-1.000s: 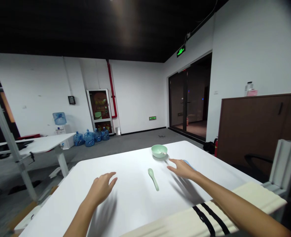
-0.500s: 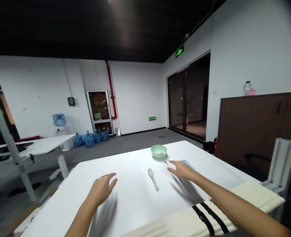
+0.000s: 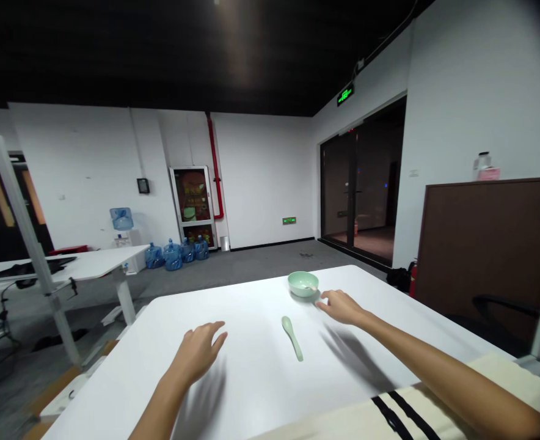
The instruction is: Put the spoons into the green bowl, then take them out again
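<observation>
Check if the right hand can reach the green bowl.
Probably yes: the right hand sits close beside the pale green bowl, and nothing stands between them; the spoon lies off to the left.

**Right hand [image 3: 341,307] closer to the bowl**
Its fingers [image 3: 325,303] now reach just beside the pale green bowl [image 3: 303,283]; the blue item seen past the hand earlier no longer shows, and the head view has turned slightly left.

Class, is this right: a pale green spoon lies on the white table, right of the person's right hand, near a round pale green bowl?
No: in the head view, the pale green spoon lies left of the right hand, on the white table, near the bowl.
</observation>
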A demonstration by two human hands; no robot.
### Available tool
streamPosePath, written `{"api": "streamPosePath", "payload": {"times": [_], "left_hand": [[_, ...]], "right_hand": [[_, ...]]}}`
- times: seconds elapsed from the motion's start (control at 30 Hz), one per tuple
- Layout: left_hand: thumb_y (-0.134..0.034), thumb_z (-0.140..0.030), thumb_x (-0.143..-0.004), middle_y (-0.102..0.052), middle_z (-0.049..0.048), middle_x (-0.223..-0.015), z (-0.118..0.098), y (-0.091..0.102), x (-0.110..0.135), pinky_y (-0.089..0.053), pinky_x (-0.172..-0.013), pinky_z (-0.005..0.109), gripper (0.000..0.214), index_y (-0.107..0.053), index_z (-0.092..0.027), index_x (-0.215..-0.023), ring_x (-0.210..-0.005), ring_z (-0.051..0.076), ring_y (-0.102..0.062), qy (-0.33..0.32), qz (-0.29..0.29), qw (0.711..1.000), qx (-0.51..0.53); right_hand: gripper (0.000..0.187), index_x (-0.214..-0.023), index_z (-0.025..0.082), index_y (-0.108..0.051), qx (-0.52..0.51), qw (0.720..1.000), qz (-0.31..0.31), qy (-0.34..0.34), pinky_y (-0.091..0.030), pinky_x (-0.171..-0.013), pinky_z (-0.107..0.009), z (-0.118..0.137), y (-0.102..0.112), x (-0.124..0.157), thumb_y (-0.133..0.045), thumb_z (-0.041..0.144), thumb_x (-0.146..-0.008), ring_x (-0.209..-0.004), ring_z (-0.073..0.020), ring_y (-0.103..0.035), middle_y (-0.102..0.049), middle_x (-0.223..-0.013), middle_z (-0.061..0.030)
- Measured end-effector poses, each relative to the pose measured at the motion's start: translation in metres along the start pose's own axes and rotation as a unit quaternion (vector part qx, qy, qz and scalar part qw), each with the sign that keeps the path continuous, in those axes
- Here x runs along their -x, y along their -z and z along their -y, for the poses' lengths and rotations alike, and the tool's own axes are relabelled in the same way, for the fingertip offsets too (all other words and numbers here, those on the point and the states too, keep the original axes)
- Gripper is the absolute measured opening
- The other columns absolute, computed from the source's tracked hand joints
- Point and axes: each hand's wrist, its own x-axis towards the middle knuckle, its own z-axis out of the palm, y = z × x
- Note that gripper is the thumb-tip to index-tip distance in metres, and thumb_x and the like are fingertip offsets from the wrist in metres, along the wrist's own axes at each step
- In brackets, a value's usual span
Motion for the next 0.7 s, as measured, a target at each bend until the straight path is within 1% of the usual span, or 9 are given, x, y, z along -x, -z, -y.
{"api": "streamPosePath", "payload": {"times": [0.1,0.17,0.3,0.43,0.5,0.6,0.7], "left_hand": [[-0.034,-0.047,-0.096,-0.064,0.007,-0.137,0.001,-0.001,0.001,-0.041,-0.107,0.044,0.051,-0.059,-0.025,-0.134,-0.127,0.027,-0.057,-0.004,-0.003,1.0,0.009],[-0.033,-0.047,-0.096,-0.064,0.0069,-0.137,0.001,-0.001,0.001,-0.041,-0.107,0.045,0.051,-0.059,-0.025,-0.134,-0.127,0.027,-0.057,-0.004,-0.005,1.0,0.014],[-0.034,-0.047,-0.097,-0.063,0.0071,-0.138,0.001,0.0,0.001,-0.041,-0.107,0.045,0.051,-0.058,-0.025,-0.135,-0.127,0.028,-0.057,0.006,-0.004,1.0,0.021],[-0.035,-0.047,-0.096,-0.064,0.0064,-0.136,-0.001,0.002,0.0,-0.04,-0.107,0.045,0.05,-0.06,-0.026,-0.134,-0.126,0.028,-0.058,0.019,-0.002,1.0,0.023],[-0.035,-0.048,-0.096,-0.064,0.0058,-0.136,-0.001,0.002,0.0,-0.04,-0.108,0.045,0.049,-0.06,-0.027,-0.133,-0.125,0.028,-0.059,0.022,-0.002,1.0,0.021],[-0.035,-0.047,-0.097,-0.064,0.0051,-0.137,0.0,0.002,-0.002,-0.039,-0.109,0.045,0.049,-0.06,-0.027,-0.134,-0.126,0.028,-0.058,0.028,0.001,0.999,0.018],[-0.035,-0.047,-0.097,-0.063,0.0055,-0.138,0.002,0.0,-0.004,-0.038,-0.11,0.046,0.049,-0.058,-0.027,-0.135,-0.127,0.027,-0.057,0.028,0.003,0.999,0.018]], "right_hand": [[0.05,-0.115,0.017,-0.072,0.011,1.0,-0.012,-0.004,-0.044,-0.079,-0.029,0.004,0.008,-0.029,-0.051,0.054,-0.089,-0.102,-0.0276,-0.066,-0.073,-0.108,-0.0147],[0.048,-0.111,0.016,-0.073,0.023,0.999,-0.026,-0.017,-0.044,-0.08,-0.03,0.006,0.011,-0.051,-0.053,0.053,-0.088,-0.103,-0.0284,-0.066,-0.072,-0.11,-0.0158],[0.04,-0.103,0.017,-0.074,0.041,0.998,-0.036,-0.042,-0.044,-0.078,-0.031,0.008,0.008,-0.096,-0.056,0.047,-0.084,-0.102,-0.0298,-0.066,-0.072,-0.108,-0.017],[0.03,-0.087,0.015,-0.076,0.051,0.996,-0.005,-0.071,-0.045,-0.074,-0.03,0.008,-0.004,-0.131,-0.059,0.04,-0.081,-0.095,-0.0286,-0.069,-0.073,-0.098,-0.0176],[0.028,-0.087,0.014,-0.075,0.058,0.995,0.011,-0.085,-0.046,-0.073,-0.03,0.007,-0.011,-0.143,-0.062,0.037,-0.078,-0.094,-0.0286,-0.069,-0.073,-0.099,-0.0183],[0.029,-0.091,0.012,-0.075,0.071,0.992,0.032,-0.102,-0.047,-0.071,-0.031,0.003,-0.02,-0.157,-0.064,0.033,-0.074,-0.094,-0.0292,-0.069,-0.072,-0.1,-0.02],[0.021,-0.077,0.011,-0.075,0.076,0.988,0.084,-0.108,-0.047,-0.07,-0.031,-0.003,-0.03,-0.165,-0.065,0.028,-0.071,-0.087,-0.0277,-0.07,-0.073,-0.088,-0.018]]}}
